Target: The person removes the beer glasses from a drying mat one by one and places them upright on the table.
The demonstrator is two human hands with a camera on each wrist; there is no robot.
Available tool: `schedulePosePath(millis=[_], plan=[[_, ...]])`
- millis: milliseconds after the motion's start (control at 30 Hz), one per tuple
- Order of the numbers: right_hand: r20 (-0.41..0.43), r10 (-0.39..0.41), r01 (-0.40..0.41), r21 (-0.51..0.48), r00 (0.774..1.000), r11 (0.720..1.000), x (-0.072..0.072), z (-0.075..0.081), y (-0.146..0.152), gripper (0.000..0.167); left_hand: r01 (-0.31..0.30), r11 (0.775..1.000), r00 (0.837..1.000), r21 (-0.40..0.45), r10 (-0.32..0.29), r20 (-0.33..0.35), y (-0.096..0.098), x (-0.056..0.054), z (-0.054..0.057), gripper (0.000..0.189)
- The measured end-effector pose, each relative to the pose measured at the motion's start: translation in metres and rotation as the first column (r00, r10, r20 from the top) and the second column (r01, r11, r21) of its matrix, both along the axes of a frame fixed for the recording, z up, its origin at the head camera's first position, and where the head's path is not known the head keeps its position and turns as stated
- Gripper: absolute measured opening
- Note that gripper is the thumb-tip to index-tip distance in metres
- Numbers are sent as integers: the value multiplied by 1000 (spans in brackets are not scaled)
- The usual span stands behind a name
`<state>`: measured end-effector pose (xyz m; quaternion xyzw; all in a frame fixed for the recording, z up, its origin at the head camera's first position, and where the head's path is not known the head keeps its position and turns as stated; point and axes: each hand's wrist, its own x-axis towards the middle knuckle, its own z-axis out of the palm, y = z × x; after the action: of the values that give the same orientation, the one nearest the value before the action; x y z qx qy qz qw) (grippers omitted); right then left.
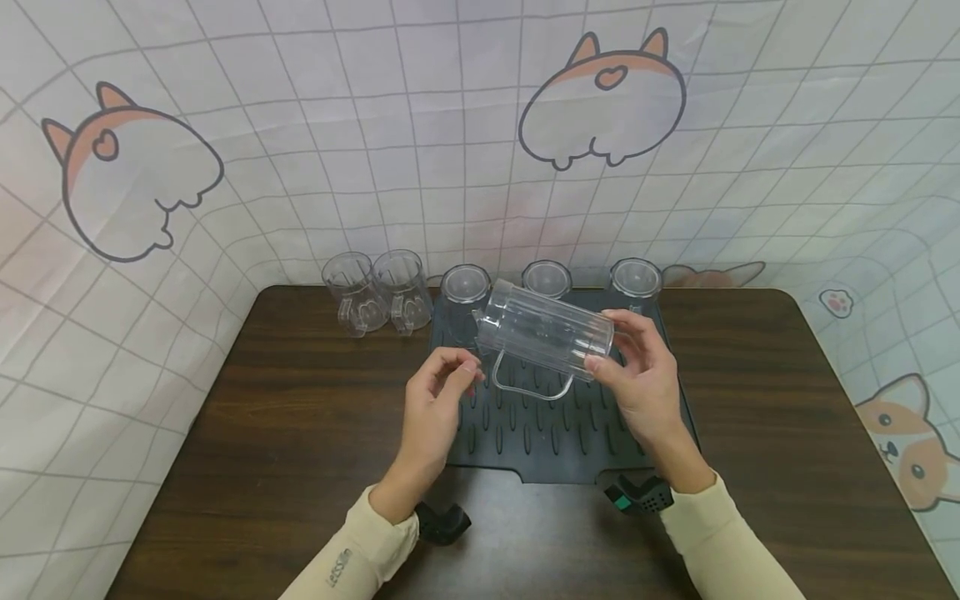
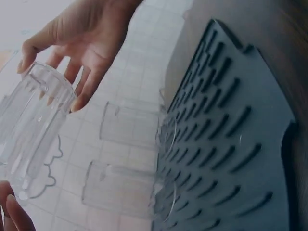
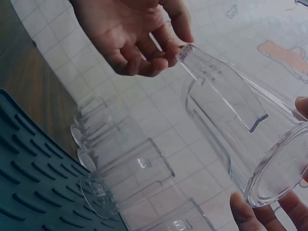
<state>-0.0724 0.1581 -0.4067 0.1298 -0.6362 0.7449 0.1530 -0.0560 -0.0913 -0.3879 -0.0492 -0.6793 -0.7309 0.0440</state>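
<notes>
My right hand (image 1: 645, 375) grips one end of a tall clear mug (image 1: 551, 329), with the thumb on the near side and the fingers behind. The mug lies nearly sideways in the air, its handle (image 1: 534, 392) turned down toward me. At the mug's other end is my left hand (image 1: 438, 396), its fingers loosely bent. In the right wrist view, the left fingertips (image 3: 171, 57) come close to the mug; contact is unclear. Below is a dark ribbed drying mat (image 1: 517, 442). Three clear mugs stand upside down along its back: left (image 1: 466, 287), middle (image 1: 547, 277) and right (image 1: 636, 279).
Two upright clear mugs (image 1: 352, 287) (image 1: 401, 283) stand left of the mat on the brown wooden table (image 1: 300, 433). A white gridded cloth (image 1: 360, 125) with cartoon dogs hangs around the table's back and sides.
</notes>
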Motion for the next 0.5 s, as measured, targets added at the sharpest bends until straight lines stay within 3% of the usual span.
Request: schedulePosePath(millis=[100,233,500], plan=[[3,-5,5,-11,1000,1000,1,0,-2,62,14,988,997,155,-25,74,1,-1,-4,11],[10,-15,16,-16,1000,1000,3,-2,-5,61,28,942,984,334,-86,159,3,-2,-11,13],[8,-26,26,-29,1000,999,5,-7,-12,60,48,845,964,533,-179,198,6,-2,-21,20]])
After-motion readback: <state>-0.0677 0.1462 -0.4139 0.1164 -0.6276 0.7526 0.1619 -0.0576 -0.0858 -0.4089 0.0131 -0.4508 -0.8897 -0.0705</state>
